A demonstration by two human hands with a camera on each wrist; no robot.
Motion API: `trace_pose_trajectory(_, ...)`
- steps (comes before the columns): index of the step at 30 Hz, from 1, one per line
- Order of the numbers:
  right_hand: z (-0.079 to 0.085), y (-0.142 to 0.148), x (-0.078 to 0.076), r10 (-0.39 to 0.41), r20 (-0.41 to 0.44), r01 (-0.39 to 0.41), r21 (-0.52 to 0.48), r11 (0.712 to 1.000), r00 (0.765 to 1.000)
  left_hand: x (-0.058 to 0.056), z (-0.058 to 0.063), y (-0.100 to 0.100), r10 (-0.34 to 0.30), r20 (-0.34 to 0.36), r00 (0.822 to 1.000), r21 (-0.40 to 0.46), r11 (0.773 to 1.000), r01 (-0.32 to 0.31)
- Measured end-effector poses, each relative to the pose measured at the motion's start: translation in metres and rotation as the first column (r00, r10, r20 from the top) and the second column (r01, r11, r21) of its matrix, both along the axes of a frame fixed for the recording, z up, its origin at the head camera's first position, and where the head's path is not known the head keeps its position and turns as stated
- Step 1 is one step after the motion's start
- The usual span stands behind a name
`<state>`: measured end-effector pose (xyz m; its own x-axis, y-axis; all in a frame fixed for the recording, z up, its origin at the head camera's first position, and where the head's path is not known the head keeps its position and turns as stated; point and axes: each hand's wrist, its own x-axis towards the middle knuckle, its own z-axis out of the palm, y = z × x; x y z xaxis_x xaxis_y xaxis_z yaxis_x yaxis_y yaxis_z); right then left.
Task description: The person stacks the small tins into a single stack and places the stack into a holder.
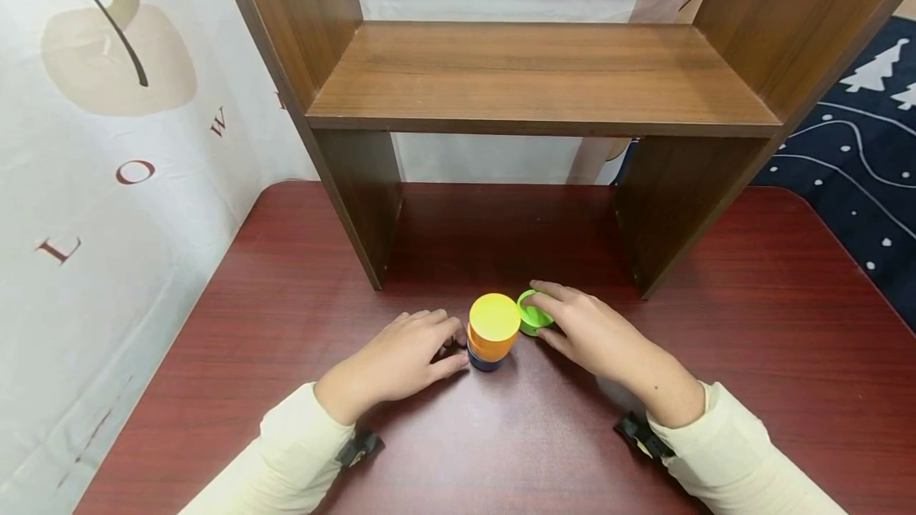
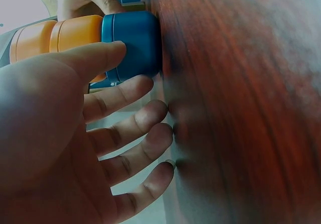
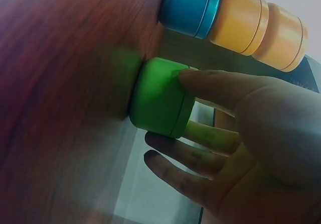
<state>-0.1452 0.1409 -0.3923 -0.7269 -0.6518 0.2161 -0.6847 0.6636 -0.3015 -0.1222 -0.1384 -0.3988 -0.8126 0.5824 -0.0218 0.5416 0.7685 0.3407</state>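
Observation:
A stack of small round cups stands upright on the table: a dark blue cup at the bottom, an orange cup on it, and a yellow-orange cup on top. Left of the stack, my left hand rests with relaxed, spread fingers. Its thumb and index fingertip lie right at the blue cup. To the stack's right, a green cup stands upright at the table surface. My right hand grips this cup near its rim, thumb on the near side and fingers on the far side.
A wooden shelf unit stands at the back of the dark red table, its side panels flanking the area behind the cups. A white printed cloth hangs on the left, and a dark blue patterned cloth on the right.

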Motion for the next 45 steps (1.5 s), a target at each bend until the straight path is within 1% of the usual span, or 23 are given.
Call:
trace_pose_trajectory(16,0.002,-0.001,0.001,-0.012,0.034,0.011,0.003,1.000,0.999,0.000,0.001,0.000,-0.001,0.006,1.000,-0.003,1.000,0.001)
trace_pose_trajectory(27,0.004,-0.001,0.002,-0.001,0.016,0.001,-0.006,1.000,1.000,0.000,0.001,0.000,-0.001,0.009,1.000,-0.010,1.000,0.001)
trace_pose_trajectory(35,0.007,-0.001,0.003,-0.014,0.006,0.014,0.001,1.000,1.000,0.000,0.001,0.000,0.002,0.003,1.000,-0.007,1.000,-0.002)
trace_pose_trajectory(45,0.011,0.001,0.005,-0.044,-0.037,0.044,0.017,0.999,0.998,0.000,-0.002,0.000,-0.003,-0.006,1.000,-0.002,1.000,0.003)
